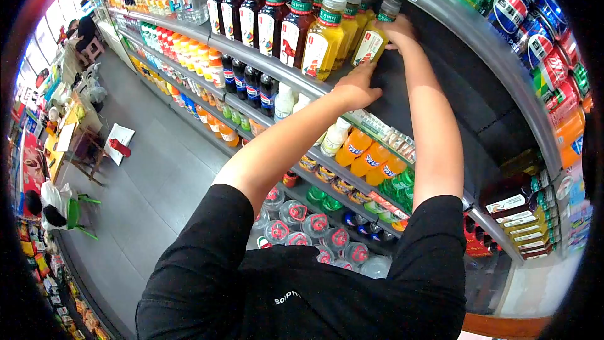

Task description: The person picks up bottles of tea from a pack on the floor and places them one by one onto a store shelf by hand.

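A yellow juice bottle (370, 44) with a grey cap, green neck band and white label stands slightly tilted at the right end of the row on the upper shelf. My right hand (399, 31) is closed round its upper side, with some fingers hidden behind it. At the bottle's base is my left hand (358, 89), thumb spread from the fingers; whether the fingertips touch the bottle I cannot tell. Beside it stand more yellow juice bottles (323, 44), and further left come dark red juice bottles (270, 19) with the same caps.
The dark shelf surface (434, 19) extends right of my hands, edged by a grey rail with price tags (384, 129). Below are orange soda bottles (355, 145), cola bottles (251, 82) and large water bottles (296, 214). Cans (509, 9) line the shelf at right. A wooden table (69, 132) stands across the aisle.
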Tool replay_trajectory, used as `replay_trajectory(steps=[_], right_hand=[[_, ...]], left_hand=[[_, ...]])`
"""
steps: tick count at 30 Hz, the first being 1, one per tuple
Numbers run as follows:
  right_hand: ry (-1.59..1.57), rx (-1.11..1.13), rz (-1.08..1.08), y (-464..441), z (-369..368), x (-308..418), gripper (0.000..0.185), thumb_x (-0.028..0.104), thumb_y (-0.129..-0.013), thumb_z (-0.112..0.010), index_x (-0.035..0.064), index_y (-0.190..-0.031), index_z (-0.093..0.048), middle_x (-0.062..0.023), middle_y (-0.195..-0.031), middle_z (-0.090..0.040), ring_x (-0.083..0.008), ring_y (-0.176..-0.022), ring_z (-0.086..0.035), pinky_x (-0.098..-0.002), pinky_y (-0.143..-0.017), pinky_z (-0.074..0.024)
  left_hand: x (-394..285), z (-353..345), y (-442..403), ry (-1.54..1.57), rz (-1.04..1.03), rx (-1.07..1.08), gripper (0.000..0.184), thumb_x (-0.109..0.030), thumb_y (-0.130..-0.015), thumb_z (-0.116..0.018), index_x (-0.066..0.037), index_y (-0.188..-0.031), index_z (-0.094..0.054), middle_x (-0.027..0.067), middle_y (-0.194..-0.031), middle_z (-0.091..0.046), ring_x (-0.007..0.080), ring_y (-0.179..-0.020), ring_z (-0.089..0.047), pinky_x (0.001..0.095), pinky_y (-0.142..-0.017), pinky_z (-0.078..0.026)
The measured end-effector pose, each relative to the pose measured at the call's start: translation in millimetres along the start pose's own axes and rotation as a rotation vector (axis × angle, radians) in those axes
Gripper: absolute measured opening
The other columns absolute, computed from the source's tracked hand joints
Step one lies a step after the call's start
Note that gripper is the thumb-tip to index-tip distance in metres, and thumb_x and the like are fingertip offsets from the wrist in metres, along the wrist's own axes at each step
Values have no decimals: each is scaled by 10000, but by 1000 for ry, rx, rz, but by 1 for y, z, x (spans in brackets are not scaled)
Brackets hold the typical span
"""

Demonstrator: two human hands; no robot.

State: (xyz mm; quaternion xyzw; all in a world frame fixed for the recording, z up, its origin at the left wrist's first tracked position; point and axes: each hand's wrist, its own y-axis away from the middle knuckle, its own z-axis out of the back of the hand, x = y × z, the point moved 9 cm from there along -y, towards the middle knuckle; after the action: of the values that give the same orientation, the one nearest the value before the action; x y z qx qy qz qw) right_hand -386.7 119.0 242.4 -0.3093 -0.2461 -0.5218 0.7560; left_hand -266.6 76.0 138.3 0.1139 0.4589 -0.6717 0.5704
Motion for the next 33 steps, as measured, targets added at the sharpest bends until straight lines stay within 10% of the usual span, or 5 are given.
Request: replay_trajectory(steps=[22,33], right_hand=[[-32,40,43,-8,-8,5,459,297,-697,-699,103,-1083,-546,-70,-1042,-591,-219,-938,-577,-386,-643,-536],[32,-32,45,6,7,7,534,415,-669,-699,87,-1065,-554,-90,-1054,-580,-237,-967,-557,-388,-704,-498]], left_hand=[[7,-5,-1,-134,159,129,753,-391,-745,-527,-2,-1337,-274,172,-1410,-240,258,-1288,-284,349,-1040,-254],[-9,5,7,-26,30,39,538,-280,-706,-570,-6,-1163,-493,186,-1208,-493,315,-1147,-449,384,-974,-348]])
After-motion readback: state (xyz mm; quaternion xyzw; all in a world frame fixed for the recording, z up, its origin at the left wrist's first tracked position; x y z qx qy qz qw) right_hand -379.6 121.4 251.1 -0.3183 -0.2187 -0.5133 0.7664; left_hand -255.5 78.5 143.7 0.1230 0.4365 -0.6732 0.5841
